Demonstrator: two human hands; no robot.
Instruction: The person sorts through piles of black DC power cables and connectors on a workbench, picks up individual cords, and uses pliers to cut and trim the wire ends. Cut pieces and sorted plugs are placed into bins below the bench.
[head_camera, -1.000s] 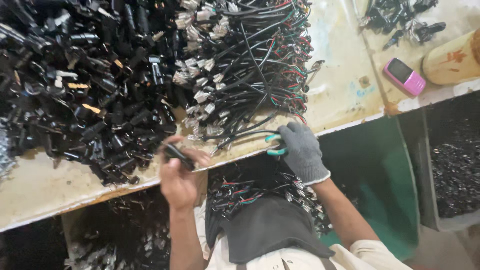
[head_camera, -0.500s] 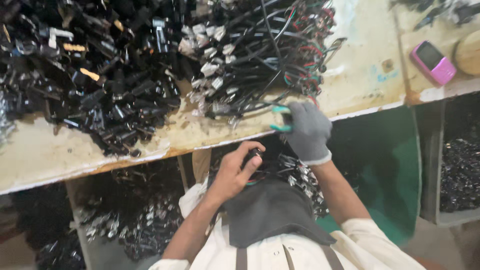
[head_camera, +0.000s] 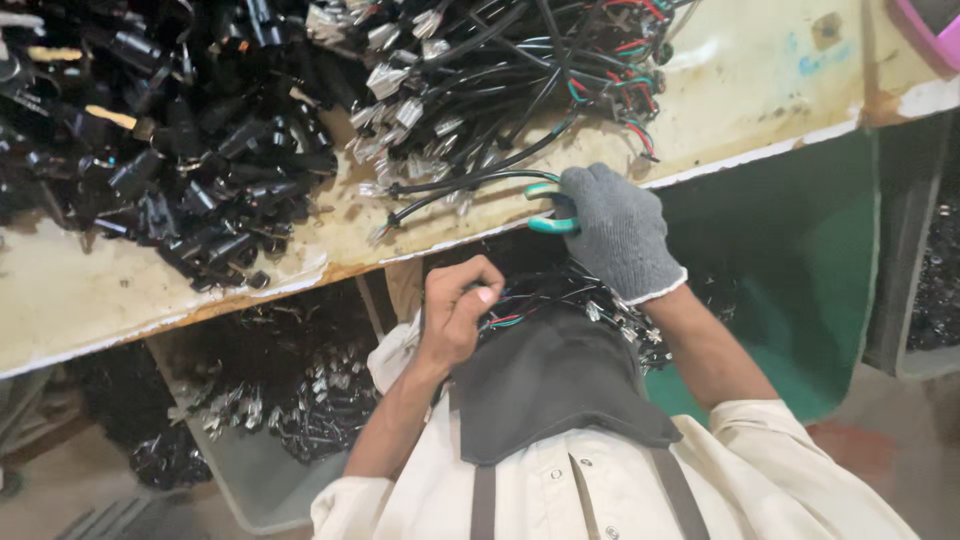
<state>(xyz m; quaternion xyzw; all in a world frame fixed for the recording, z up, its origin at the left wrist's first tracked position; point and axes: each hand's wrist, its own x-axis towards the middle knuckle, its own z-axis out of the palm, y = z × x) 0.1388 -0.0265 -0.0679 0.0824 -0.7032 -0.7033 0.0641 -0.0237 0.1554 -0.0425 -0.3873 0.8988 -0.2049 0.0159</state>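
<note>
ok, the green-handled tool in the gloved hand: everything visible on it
Only the cutter's handles show: two curved teal grips, plastic-looking, pointing left from the grey knit glove on the right hand. Head and jaws are hidden inside the fist. It sits at the bench edge, and black cables run up to the handles.

connectors (head_camera: 190, 190) left on bench (head_camera: 760, 80) | cables (head_camera: 500, 90) right of them | bin (head_camera: 240, 480) under bench edge

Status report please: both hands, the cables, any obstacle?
Left hand bare, on wires in lap. Right hand gloved, gripping teal-handled tool at bench edge. Cable pile crowds bench.
</note>
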